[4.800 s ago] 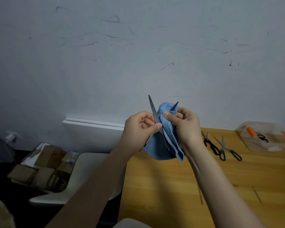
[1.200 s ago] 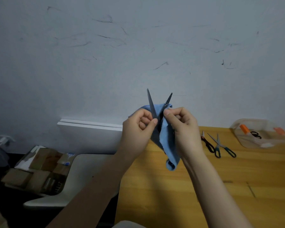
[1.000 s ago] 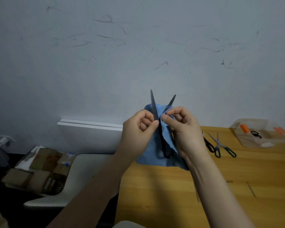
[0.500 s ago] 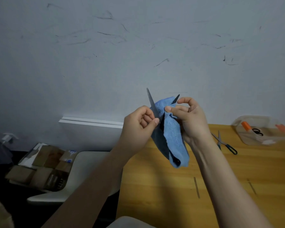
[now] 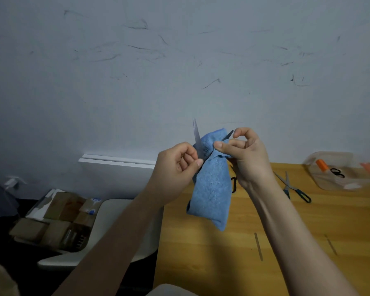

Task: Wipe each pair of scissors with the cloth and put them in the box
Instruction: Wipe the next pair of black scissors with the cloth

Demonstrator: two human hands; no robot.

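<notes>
1. The left hand (image 5: 175,167), fingers curled, pinches one grey blade of the open steel scissors (image 5: 197,139), held above the yellow wooden table (image 5: 222,253).
2. The right hand (image 5: 248,161) pinches the fuzzy blue cloth (image 5: 212,189) round the other blade.
3. Teal-handled scissors (image 5: 293,186) lie near the clear plastic box (image 5: 340,174).

cloth (image 5: 212,189): plain mid-blue
held scissors (image 5: 196,136): dull grey blades
table (image 5: 212,270): honey-yellow wood, fine streaky grain
scissors on the table (image 5: 286,185): silver blades, dark teal handles
box (image 5: 350,161) at the table's far right: clear, orange clips
wall (image 5: 179,60) behind the table: pale blue-grey, dark scuffs
</notes>
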